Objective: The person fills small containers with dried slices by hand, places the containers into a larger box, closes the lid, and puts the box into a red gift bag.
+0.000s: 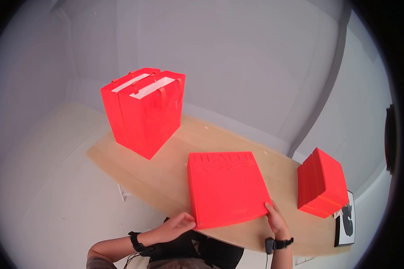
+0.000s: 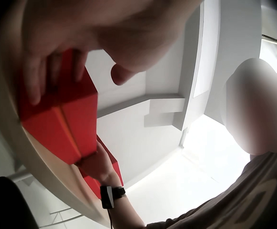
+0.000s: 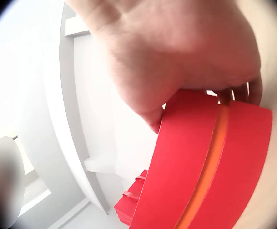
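A large flat red box (image 1: 229, 190) with raised lettering along its far edge lies at the front of the wooden table. At its near left corner is my left hand (image 1: 177, 227); in the left wrist view its fingers (image 2: 33, 81) reach straight down along the box's side while the thumb stands away. My right hand (image 1: 277, 220) grips the right side, thumb on the top face and fingers round the side. An orange band (image 3: 210, 162) runs along the box's side between two red layers in the right wrist view.
Two red paper bags (image 1: 161, 121) with handles stand side by side at the table's left end. To the right is a stack of red boxes (image 1: 323, 184), beside a framed black-and-white picture (image 1: 347, 224). The table (image 1: 211, 130) backs onto a grey wall.
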The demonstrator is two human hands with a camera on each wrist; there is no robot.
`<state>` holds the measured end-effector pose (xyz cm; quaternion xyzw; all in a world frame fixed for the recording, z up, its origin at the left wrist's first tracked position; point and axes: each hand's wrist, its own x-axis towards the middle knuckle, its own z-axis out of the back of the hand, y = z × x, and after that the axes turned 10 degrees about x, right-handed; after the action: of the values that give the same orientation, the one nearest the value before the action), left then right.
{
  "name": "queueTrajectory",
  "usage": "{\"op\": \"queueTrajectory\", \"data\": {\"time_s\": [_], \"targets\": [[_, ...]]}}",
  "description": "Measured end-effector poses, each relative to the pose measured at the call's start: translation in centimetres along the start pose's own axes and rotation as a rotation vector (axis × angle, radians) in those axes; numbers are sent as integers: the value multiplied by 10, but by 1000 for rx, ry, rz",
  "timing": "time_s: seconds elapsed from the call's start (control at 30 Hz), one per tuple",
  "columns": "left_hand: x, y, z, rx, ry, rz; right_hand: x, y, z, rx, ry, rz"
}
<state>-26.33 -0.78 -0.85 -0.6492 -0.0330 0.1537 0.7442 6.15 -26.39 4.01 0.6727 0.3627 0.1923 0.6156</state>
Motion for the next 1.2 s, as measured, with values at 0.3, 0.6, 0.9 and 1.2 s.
{"op": "queueTrajectory", "data": {"time_s": [0.3,0.6,0.9,1.2], "targets": [[11,0,1,-3,-122,30,-76,-56,72,-13,-291,203],[107,-47,84,734,-406,-288,-154,-60,-8,-57,60,-121],[212,-76,142,1167,-216,-275,-135,-73,-37,135,194,-219],[176,-66,122,940,-67,-54,-143,-82,-42,276,144,-240]]}}
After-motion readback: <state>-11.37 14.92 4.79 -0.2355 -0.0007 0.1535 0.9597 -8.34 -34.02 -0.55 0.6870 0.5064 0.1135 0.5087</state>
